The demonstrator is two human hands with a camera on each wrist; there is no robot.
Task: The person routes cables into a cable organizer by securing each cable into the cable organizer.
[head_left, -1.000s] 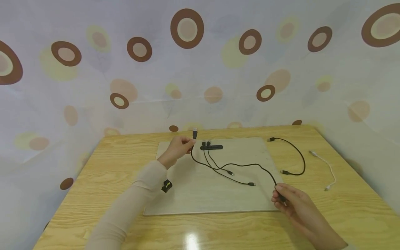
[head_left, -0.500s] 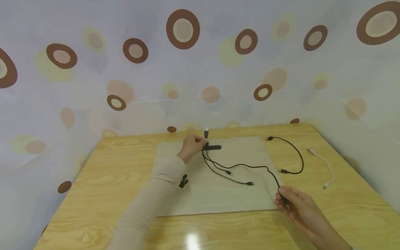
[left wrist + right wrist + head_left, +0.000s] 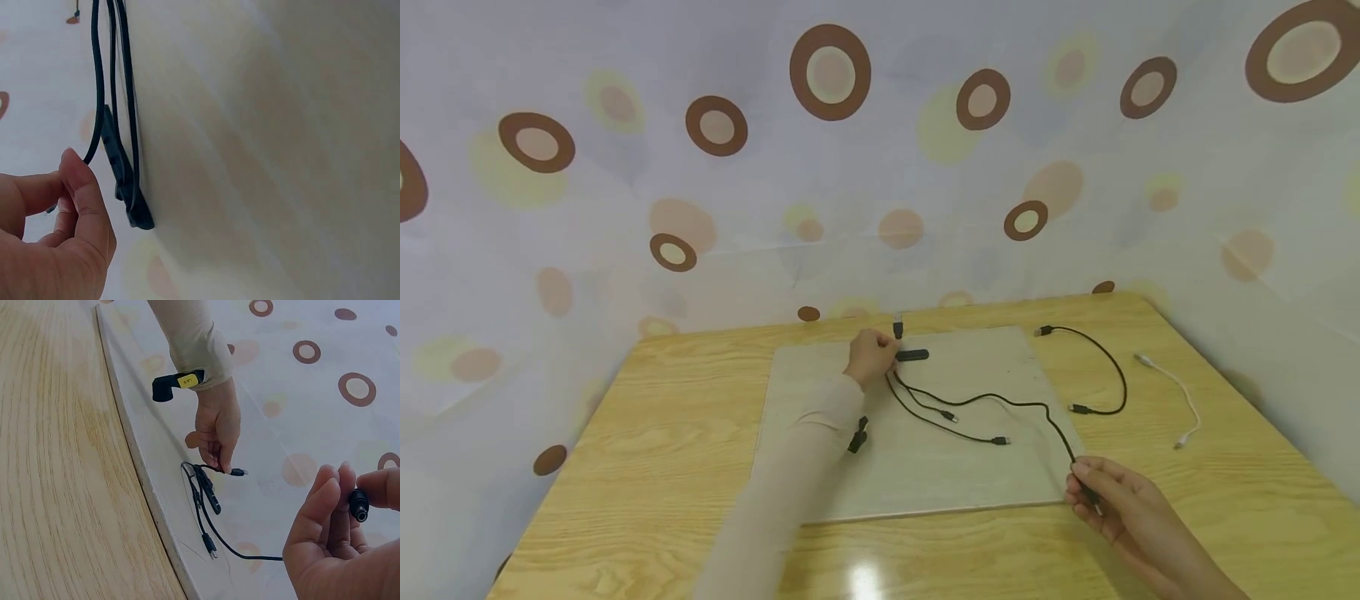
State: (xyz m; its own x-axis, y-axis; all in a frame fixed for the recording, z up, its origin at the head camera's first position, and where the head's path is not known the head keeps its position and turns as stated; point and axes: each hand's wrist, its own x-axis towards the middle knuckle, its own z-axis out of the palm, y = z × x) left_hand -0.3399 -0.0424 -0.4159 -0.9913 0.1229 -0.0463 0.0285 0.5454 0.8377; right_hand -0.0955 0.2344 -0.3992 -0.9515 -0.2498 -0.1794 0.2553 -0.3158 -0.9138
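A black cable (image 3: pixel 1000 399) is stretched between the two hands over a pale board (image 3: pixel 925 475). My left hand (image 3: pixel 871 354) pinches it just below its USB plug (image 3: pixel 898 327), which points up. My right hand (image 3: pixel 1123 508) grips the other end, a round barrel plug (image 3: pixel 359 505). Close to the left fingers lies a black cable holder strip (image 3: pixel 913 355), its left part hidden by the hand in the head view. Two shorter black cables (image 3: pixel 129 81) run from the strip, and their free plugs (image 3: pixel 1001 441) rest on the board.
Right of the board, a curved black USB cable (image 3: pixel 1123 379) and a short white cable (image 3: pixel 1183 396) lie on the wooden table (image 3: pixel 685 417). A patterned curtain (image 3: pixel 737 192) stands behind the table. A black wrist mount (image 3: pixel 178 383) sits on the left sleeve.
My left hand has moved right and slightly down with the USB plug, from beside the holder strip to its left end. The right hand has dropped slightly, still holding its end of the cable.
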